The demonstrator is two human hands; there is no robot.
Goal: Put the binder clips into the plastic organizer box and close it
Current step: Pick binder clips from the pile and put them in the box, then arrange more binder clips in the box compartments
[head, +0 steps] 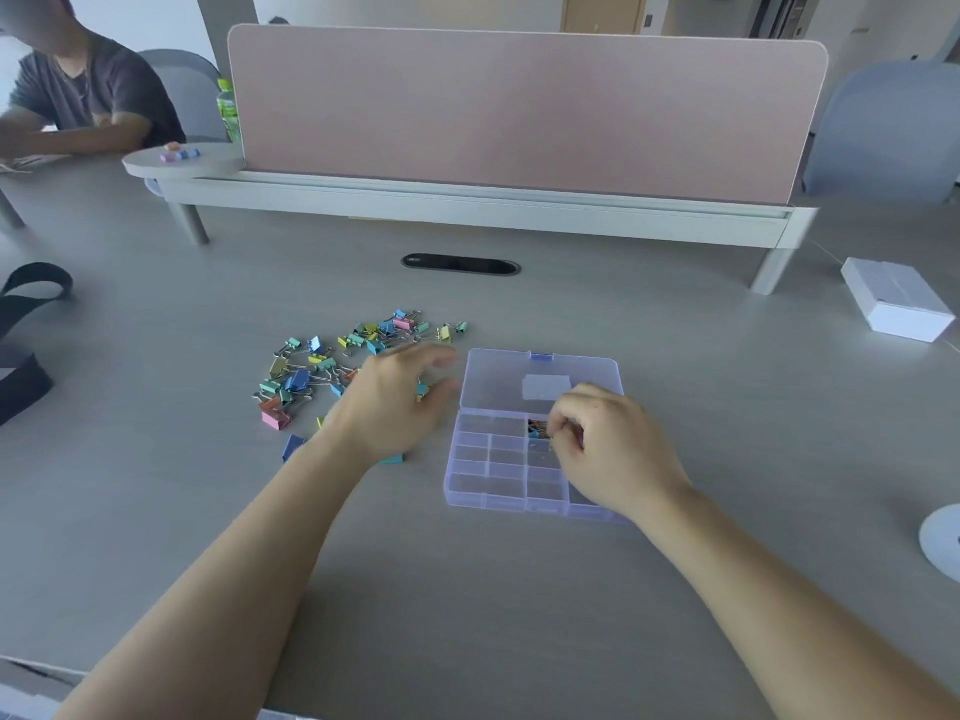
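A clear plastic organizer box lies open on the grey table, its lid folded back flat. Many coloured binder clips are scattered left of the box. My left hand hovers over the right side of the pile, fingers curled around a teal binder clip. My right hand rests over the box's upper right compartments, fingertips pinched at a few clips in a compartment there. Whether it grips one is unclear.
A pink divider screen on a white rail crosses the back of the table. A white box sits far right, a black strap far left, a white disc at the right edge. A person sits at back left.
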